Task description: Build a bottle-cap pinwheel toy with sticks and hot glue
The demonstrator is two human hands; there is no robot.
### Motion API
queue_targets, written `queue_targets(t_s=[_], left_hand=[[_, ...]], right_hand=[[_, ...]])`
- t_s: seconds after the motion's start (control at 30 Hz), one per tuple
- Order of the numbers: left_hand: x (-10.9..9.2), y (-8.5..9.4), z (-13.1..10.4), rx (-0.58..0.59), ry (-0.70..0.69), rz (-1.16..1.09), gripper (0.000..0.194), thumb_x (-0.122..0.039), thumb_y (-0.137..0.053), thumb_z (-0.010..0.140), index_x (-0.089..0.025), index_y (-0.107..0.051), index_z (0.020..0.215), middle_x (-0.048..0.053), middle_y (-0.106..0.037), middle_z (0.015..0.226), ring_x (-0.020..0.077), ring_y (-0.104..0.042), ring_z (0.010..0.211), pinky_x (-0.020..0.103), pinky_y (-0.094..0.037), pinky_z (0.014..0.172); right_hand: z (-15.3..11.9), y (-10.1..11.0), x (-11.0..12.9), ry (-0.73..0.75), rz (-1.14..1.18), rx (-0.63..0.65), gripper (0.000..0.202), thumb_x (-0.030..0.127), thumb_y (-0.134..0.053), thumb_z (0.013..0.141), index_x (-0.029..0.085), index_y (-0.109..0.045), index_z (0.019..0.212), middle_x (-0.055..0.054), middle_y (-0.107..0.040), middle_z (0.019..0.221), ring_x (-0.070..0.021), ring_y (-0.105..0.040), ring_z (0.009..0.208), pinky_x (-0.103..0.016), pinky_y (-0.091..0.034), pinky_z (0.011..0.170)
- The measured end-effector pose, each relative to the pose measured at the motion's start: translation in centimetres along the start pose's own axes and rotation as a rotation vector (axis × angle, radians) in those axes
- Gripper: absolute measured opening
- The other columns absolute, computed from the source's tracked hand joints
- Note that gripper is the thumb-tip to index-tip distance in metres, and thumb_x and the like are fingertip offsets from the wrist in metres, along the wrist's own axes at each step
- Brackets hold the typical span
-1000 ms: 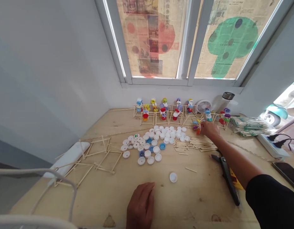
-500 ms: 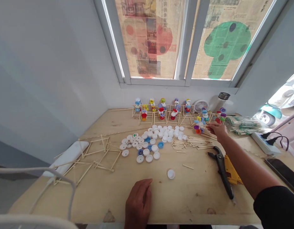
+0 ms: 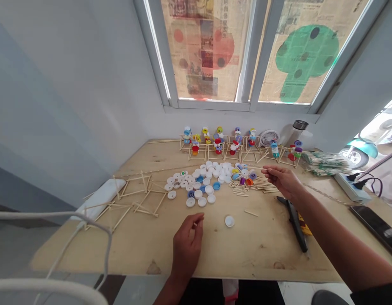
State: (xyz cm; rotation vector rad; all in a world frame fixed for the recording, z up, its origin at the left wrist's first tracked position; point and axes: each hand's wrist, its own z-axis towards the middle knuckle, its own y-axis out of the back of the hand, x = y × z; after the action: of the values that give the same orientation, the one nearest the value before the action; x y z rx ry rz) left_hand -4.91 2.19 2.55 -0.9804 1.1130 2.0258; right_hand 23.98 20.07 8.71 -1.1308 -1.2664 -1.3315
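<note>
My right hand pinches the end of a thin wooden stick. At the stick's other end is a wheel of coloured bottle caps, held above the loose sticks and white caps. My left hand is over the front of the table, thumb and fingertips together; whether anything is between them I cannot make out. A lone white bottle cap lies to its right, near a single short stick. Beyond my left hand spreads a pile of mostly white bottle caps. Several short sticks lie under and beside the wheel.
Finished stick frames with coloured cap wheels line the back. Bare stick frames stand left by a white cable. Under my right forearm lies a black-handled tool. A power strip and phone sit right.
My right hand has moved left and toward me, carrying the cap wheel away from the row of models. My left hand has shifted slightly forward, its fingertips drawn together.
</note>
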Motion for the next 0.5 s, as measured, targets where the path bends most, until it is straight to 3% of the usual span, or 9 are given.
queue_targets(t_s=[0.13, 0.33, 0.5], left_hand=[[-1.3, -0.6, 1.8, 0.062, -0.035, -0.035, 0.02, -0.028, -0.049, 0.085, -0.018, -0.064, 0.094, 0.006, -0.07, 0.091, 0.0181, -0.063, 0.078, 0.031, -0.051, 0.07], [-1.2, -2.1, 1.9, 0.207, -0.094, -0.023, 0.022, -0.021, -0.047, 0.085, -0.019, -0.062, 0.101, 0.005, -0.069, 0.091, 0.0175, -0.064, 0.079, 0.03, -0.049, 0.07], [-1.7, -4.1, 5.3, 0.3, -0.179, 0.217, 0.023, -0.018, -0.045, 0.086, -0.019, -0.063, 0.101, 0.006, -0.07, 0.091, 0.0177, -0.065, 0.081, 0.029, -0.049, 0.072]], right_hand=[[-0.5, -1.0, 0.3, 0.032, -0.05, 0.002, 0.029, 0.039, -0.072, 0.066, 0.017, -0.071, 0.083, -0.008, -0.074, 0.08, -0.0126, -0.063, 0.061, -0.024, -0.05, 0.055], [1.0, -1.8, -0.1, 0.093, -0.192, -0.062, 0.02, 0.032, -0.068, 0.066, 0.015, -0.071, 0.077, -0.005, -0.071, 0.066, -0.0138, -0.061, 0.057, -0.027, -0.049, 0.058], [1.5, -2.2, -0.9, 0.113, -0.266, -0.1, 0.015, 0.026, -0.064, 0.066, 0.017, -0.071, 0.076, -0.003, -0.071, 0.065, -0.0142, -0.062, 0.056, -0.029, -0.048, 0.061]])
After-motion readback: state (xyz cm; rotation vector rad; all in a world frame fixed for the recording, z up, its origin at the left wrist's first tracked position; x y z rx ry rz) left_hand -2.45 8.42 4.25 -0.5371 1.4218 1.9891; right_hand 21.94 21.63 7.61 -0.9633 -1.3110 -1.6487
